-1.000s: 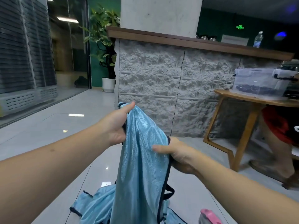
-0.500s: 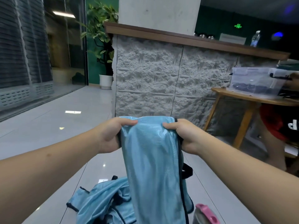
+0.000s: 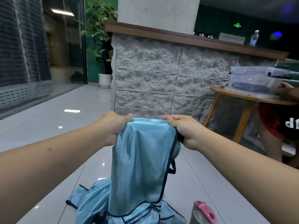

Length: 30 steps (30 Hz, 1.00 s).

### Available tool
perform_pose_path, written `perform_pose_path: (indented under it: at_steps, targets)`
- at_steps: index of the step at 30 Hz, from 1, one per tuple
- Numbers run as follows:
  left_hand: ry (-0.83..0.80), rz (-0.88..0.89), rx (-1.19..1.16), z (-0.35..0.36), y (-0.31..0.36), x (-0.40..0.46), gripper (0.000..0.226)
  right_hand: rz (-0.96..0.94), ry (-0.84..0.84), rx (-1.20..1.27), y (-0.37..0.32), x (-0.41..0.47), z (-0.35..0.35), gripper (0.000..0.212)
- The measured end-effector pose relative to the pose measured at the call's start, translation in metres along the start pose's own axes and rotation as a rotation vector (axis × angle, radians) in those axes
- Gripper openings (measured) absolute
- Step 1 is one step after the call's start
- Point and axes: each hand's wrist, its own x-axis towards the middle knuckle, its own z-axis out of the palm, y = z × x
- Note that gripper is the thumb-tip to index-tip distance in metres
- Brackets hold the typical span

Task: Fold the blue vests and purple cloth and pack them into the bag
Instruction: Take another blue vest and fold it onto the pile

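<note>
Vest (image 3: 142,159), blue, dark-piped, held up in mid-air at centre, hanging lengthwise above the floor (image 3: 48,126). Left hand (image 3: 113,125) grasps its top left corner; right hand (image 3: 182,128) grasps the top right. Further blue vests (image 3: 90,199) lie heaped on the floor beneath. Advice: hold the top edge taut and level, align the piped edges, then halve cleanly.
</note>
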Motion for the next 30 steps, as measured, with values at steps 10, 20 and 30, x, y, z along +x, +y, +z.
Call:
perform_pose_path:
  at_steps: [10, 20, 30]
  targets:
    - [-0.104, -0.168, 0.071, -0.004, 0.008, 0.01, 0.025, -0.077, -0.443, -0.77, -0.01, -0.025, 0.009, 0.063]
    - [-0.458, -0.123, 0.739, -0.015, 0.011, -0.023, 0.009, -0.131, -0.357, -1.313, 0.008, -0.016, 0.012, 0.017]
    - [-0.32, -0.015, 0.695, -0.025, 0.007, -0.007, 0.012, -0.004, -0.305, -0.743, -0.004, -0.004, -0.018, 0.009]
